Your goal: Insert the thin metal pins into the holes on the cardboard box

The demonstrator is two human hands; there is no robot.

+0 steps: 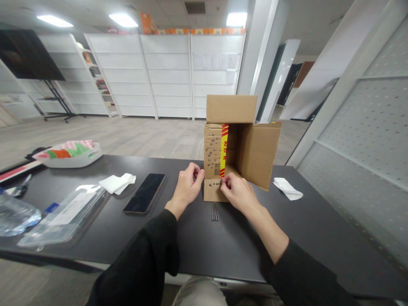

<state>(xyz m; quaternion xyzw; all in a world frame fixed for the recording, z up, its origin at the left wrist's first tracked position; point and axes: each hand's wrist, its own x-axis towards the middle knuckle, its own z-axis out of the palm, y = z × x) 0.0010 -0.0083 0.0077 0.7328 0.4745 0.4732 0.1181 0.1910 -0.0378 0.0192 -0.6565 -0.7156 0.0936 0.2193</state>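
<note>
An open cardboard box (248,148) stands on the dark table in front of me. Grey round heads, like those of nails or screws, dot its left flap (210,157) beside a yellow and red tape strip (224,148). Along the lower front flap (212,195) runs a row of small dark holes. My right hand (237,189) is at that flap, fingertips pinched together at the row's right end; what they hold is hidden. Close by the box's left edge, my left hand (188,182) has thumb and fingers curled together. Several thin metal nails (215,211) lie just below the flap.
Left of my hands lie a black phone (145,193), folded tissues (117,183), a clear plastic case (68,212) and a water bottle (17,214). A white basket (68,159) with colourful cloth is at the back left. Another tissue (287,188) lies right of the box.
</note>
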